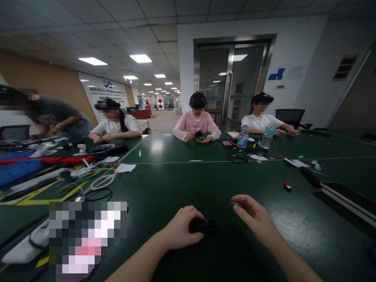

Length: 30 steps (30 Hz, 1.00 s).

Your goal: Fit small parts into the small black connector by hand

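One small red piece (287, 187) lies well apart from the black part (202, 226).

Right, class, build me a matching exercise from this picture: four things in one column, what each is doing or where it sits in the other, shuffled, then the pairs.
1 left hand
2 right hand
3 blue-labelled bottle
4 small red item

A lies on the green table, right of both hands
B grips a black part
C stands upright on the far side of the table
D pinches a small silvery piece

Pairs: 1-B, 2-D, 3-C, 4-A
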Each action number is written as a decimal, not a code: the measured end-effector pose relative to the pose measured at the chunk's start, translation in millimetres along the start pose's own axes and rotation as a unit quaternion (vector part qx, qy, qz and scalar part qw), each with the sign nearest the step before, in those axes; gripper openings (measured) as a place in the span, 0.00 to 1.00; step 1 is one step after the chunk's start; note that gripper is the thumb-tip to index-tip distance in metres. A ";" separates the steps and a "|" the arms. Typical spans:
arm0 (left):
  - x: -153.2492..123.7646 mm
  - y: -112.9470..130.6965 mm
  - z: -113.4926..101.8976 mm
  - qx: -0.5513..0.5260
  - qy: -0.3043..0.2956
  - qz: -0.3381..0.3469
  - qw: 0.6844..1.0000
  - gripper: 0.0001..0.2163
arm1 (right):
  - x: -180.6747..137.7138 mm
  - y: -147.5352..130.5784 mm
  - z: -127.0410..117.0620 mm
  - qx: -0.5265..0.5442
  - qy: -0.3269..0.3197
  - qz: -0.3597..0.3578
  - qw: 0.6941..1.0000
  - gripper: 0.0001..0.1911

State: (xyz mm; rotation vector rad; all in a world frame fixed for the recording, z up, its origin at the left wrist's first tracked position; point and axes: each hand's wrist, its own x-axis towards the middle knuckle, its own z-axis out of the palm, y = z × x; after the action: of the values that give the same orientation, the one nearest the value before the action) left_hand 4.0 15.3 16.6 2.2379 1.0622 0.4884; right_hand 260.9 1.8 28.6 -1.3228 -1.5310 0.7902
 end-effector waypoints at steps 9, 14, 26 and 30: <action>-0.2 -2.9 0.2 -0.009 -0.002 -0.001 1.000 0.15 | -0.2 0.6 -1.2 0.003 -0.014 0.004 1.000 0.13; 0.2 -1.5 -0.2 -0.009 0.001 -0.002 1.000 0.15 | -0.3 -0.9 -0.3 -0.007 -0.011 0.001 1.000 0.13; -0.4 3.4 -2.0 0.000 -0.004 -0.004 1.000 0.14 | -0.1 2.8 1.3 -0.013 -0.014 0.001 1.000 0.13; -0.3 5.4 -3.0 0.006 -0.009 -0.005 1.000 0.15 | -0.5 1.6 2.7 -0.010 -0.013 -0.005 1.000 0.13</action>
State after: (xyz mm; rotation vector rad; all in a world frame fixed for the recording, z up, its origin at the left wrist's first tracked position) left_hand 5.2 13.5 22.4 2.2423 1.0702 0.4568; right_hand 259.0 1.9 26.1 -1.3228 -1.5691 0.7902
